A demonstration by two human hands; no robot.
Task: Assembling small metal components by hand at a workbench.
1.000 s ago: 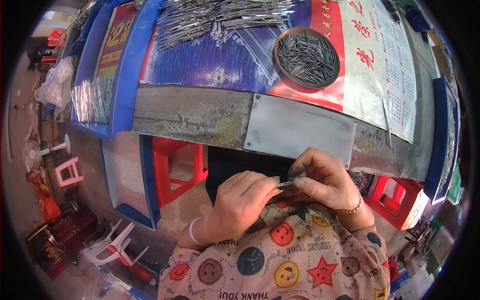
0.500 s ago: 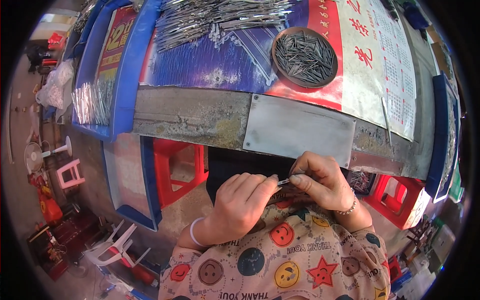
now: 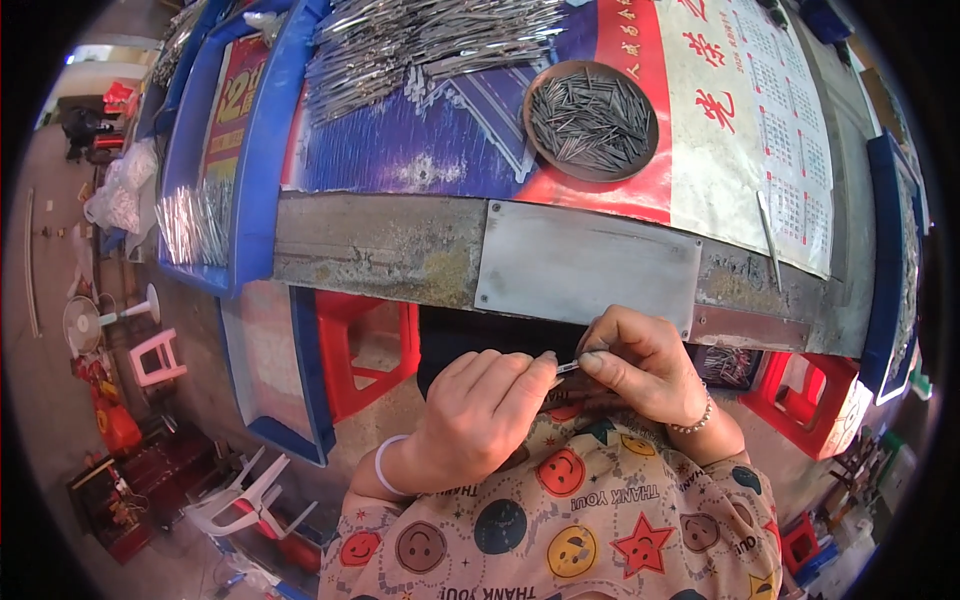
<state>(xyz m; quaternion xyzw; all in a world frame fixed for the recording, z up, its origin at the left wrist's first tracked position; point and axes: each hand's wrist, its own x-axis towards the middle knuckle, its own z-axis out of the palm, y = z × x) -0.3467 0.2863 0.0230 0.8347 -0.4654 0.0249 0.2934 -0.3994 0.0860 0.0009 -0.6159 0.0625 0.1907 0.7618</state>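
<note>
In front of my body, below the bench's near edge, I hold a small slim metal piece [image 3: 568,367] between both hands. My left hand [image 3: 478,415] is closed, its thumb and forefinger pinching the piece's left end. At the other end, my right hand [image 3: 645,368] grips it between thumb and bent forefinger. Fingers cover most of the piece, so its full shape is hidden. Farther off on the bench, a round brown bowl [image 3: 650,150] holds many short dark metal pins [image 3: 590,115]. To its left lies a heap of long slender silvery metal parts [image 3: 440,45].
A bare metal plate [image 3: 585,265] is fixed at the bench's front edge. One thin metal tool [image 3: 768,240] lies on the calendar sheet [image 3: 785,130]. A blue bin [image 3: 255,150] with silvery parts stands at the left. Red stools [image 3: 365,350] are under the bench.
The view has shifted slightly, so the bench and bowl appear a little lower and farther left. Both hands keep their hold on the metal piece, with little visible movement.
</note>
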